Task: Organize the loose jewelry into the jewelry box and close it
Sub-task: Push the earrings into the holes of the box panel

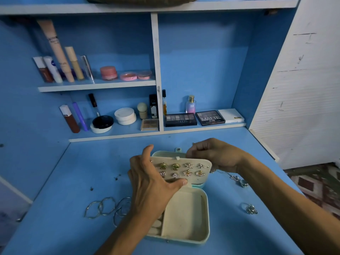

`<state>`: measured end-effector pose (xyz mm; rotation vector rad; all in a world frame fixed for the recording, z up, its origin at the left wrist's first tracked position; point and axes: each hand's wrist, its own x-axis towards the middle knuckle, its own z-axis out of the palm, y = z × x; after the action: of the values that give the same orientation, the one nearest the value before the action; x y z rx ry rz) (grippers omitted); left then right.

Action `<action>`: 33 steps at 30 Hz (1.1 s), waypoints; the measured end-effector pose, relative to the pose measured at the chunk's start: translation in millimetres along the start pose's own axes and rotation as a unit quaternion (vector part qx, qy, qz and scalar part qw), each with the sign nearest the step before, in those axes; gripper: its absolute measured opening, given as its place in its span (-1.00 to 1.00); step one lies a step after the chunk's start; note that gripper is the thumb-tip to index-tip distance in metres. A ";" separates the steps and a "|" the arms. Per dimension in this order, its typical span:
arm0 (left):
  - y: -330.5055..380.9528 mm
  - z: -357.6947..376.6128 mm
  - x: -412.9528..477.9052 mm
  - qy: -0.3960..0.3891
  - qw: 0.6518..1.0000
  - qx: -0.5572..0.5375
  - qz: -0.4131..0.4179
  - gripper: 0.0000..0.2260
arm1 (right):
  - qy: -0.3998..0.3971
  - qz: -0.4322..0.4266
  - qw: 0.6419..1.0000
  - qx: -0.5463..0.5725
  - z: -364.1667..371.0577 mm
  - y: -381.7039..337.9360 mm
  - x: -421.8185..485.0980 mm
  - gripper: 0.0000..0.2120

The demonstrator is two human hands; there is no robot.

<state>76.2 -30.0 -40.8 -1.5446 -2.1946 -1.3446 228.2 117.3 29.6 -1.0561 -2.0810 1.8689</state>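
A pale green jewelry box [205,214] lies open on the blue desk, its cream lining showing. My left hand [150,181] grips the left side of the cream earring panel [204,178], which carries several gold and silver earrings [187,169]. My right hand [215,155] is closed at the panel's upper right edge, pinching something small that I cannot make out. Silver bangles [104,207] lie loose left of the box. A silver necklace [237,179] trails to the right, and a ring cluster [250,208] sits further right.
Shelves behind hold makeup: tubes [60,67], pink jars [108,72], compacts [125,115], palettes [209,117] and a perfume bottle [191,104]. A white slatted panel [303,100] bounds the desk's right side. Small dark specks [117,177] dot the desk.
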 end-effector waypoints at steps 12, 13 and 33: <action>-0.1 -1.9 0.4 0.016 0.999 0.016 0.040 0.16 | -0.124 -0.047 0.976 -0.175 -5.2 12.3 11.0 -0.80; -0.1 -1.7 0.5 0.017 0.999 0.015 0.041 0.16 | -0.123 -0.044 0.976 -0.176 -6.2 12.7 11.3 -0.83; -0.1 -1.1 0.4 0.021 0.999 0.018 0.036 0.18 | -0.151 -0.037 0.968 -0.198 -12.6 15.2 21.3 -0.80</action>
<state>75.6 -30.5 -40.1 -1.5538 -2.1051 -1.2972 225.3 139.5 11.2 -0.7804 -2.7103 1.7083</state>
